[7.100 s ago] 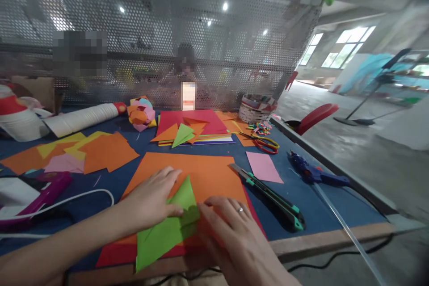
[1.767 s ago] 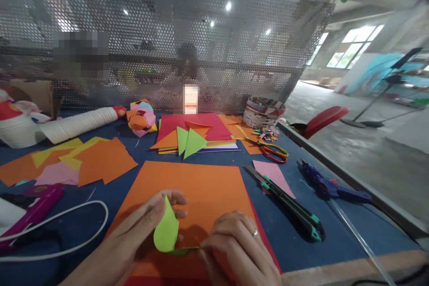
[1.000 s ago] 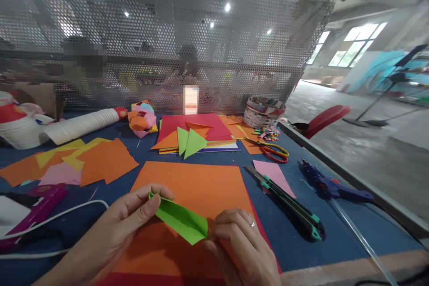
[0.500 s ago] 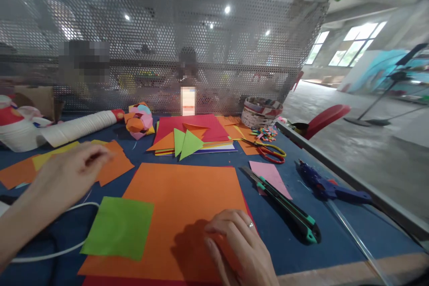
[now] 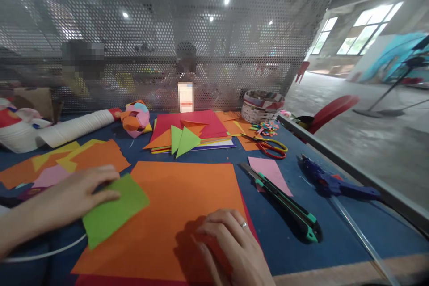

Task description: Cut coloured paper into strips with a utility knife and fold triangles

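Note:
My left hand (image 5: pixel 89 190) has its fingers on the upper left edge of a green paper square (image 5: pixel 115 214), thumb on top, gripping it. The green square lies tilted over the left side of a large orange sheet (image 5: pixel 174 205). Red paper (image 5: pixel 100 280) shows beneath that sheet. My right hand (image 5: pixel 234 243), with a ring on one finger, rests on the lower right part of the orange sheet, fingers curved and a little apart, holding nothing. A box cutter (image 5: pixel 284 205) with its blade out lies to the right, partly over a pink paper piece (image 5: pixel 270 172).
Behind the sheet are stacked coloured papers (image 5: pixel 181 120) with green triangles (image 5: pixel 187 140), scissors (image 5: pixel 271 147) and a woven basket (image 5: pixel 261 107). A glue gun (image 5: pixel 331 183) lies at right. Stacked paper cups (image 5: pixel 80 127) and orange scraps (image 5: pixel 100 158) are at left.
My left hand has come down onto the green square, which has turned and shifted up slightly. My right hand stays nearly in place. The camera view has shifted a little.

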`<control>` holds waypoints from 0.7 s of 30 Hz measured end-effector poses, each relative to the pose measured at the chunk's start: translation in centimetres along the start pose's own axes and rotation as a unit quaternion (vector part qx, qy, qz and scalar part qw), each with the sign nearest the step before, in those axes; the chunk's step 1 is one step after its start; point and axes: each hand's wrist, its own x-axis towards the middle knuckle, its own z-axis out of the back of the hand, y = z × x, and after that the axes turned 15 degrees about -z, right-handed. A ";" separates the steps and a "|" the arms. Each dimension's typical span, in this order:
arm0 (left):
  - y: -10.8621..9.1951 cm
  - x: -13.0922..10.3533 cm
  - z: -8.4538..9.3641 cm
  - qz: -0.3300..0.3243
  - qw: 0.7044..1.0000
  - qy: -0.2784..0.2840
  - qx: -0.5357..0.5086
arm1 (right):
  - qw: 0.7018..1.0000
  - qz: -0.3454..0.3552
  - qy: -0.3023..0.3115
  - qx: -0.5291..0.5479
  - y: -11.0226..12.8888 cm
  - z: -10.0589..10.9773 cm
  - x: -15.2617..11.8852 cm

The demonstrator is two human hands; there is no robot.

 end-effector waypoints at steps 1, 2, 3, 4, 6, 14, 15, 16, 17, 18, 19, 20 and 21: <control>1.1 0.5 0.6 0.021 0.999 -0.016 0.027 | 1.000 0.005 0.011 -0.004 0.0 0.2 0.1; 2.2 1.0 1.2 0.044 0.997 -0.023 0.051 | 1.000 0.010 0.013 -0.005 0.0 0.4 0.1; 3.0 1.6 1.7 0.069 0.994 -0.034 0.073 | 1.000 0.011 0.012 -0.005 0.0 0.5 0.2; 3.5 2.2 2.0 0.085 0.991 -0.046 0.088 | 1.000 0.009 0.011 -0.005 0.0 0.5 0.2; 3.0 3.6 2.1 0.084 0.987 -0.082 0.110 | 1.000 0.007 0.017 -0.006 -0.1 0.5 0.1; -7.3 13.5 -2.7 -0.081 0.988 -0.128 0.036 | 1.000 0.003 0.006 0.000 0.2 0.5 0.2; -7.9 14.7 -3.4 -0.087 0.987 -0.134 0.032 | 1.000 0.002 0.005 0.000 0.2 0.5 0.2; -8.3 15.7 -4.1 -0.090 0.985 -0.142 0.031 | 1.000 0.003 0.003 -0.001 0.2 0.6 0.2; -8.5 16.5 -4.7 -0.090 0.985 -0.147 0.030 | 1.000 0.002 0.001 0.000 0.2 0.6 0.2; -8.5 17.1 -5.1 -0.088 0.984 -0.152 0.029 | 1.000 0.002 -0.002 0.000 0.2 0.6 0.2; -8.4 17.5 -5.5 -0.085 0.984 -0.155 0.027 | 1.000 0.002 -0.005 0.002 0.2 0.5 0.3; -8.3 17.8 -5.7 -0.081 0.984 -0.158 0.025 | 1.000 0.002 -0.008 0.003 0.2 0.5 0.3; -8.1 17.9 -5.8 -0.075 0.984 -0.162 0.022 | 1.000 0.003 -0.008 0.003 0.2 0.5 0.3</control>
